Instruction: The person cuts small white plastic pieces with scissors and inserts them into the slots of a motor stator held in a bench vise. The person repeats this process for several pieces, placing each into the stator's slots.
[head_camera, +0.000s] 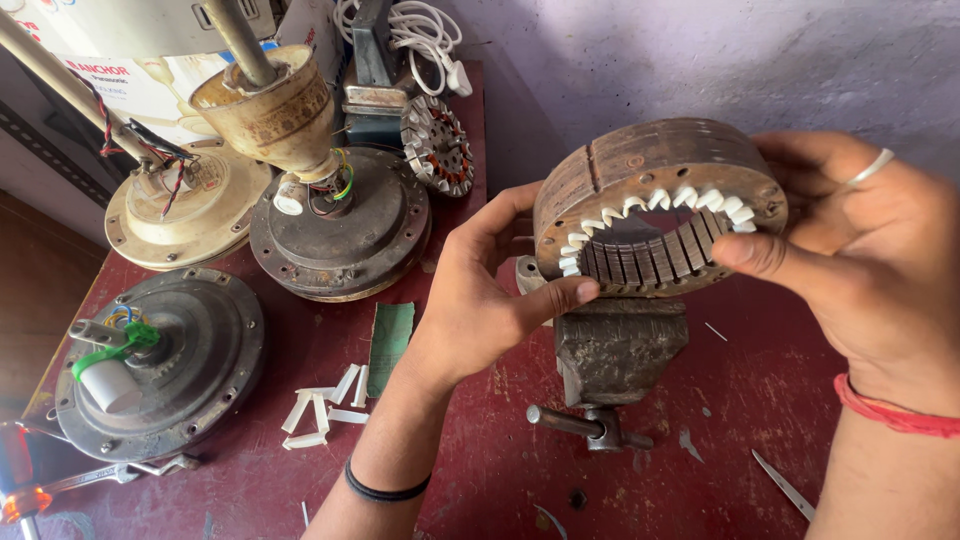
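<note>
Both my hands hold up a rusty ring-shaped motor stator core (650, 180) above a small bench vise (612, 350). White insulation paper pieces line the slots along its inner upper edge. My left hand (485, 295) grips the ring's left lower rim, thumb against the inner slots. My right hand (845, 245), with a ring on one finger and a red thread at the wrist, holds the right side, thumb on the lower inner edge.
On the dark red table stand three fan motor housings (160, 360) (340, 225) (185, 205), one with a cream cup-shaped cover (270, 110). A wound stator (437, 145) leans at the back. Loose white paper strips (320, 405), a green sheet (391, 335), and a spanner (130, 472) lie near the front left.
</note>
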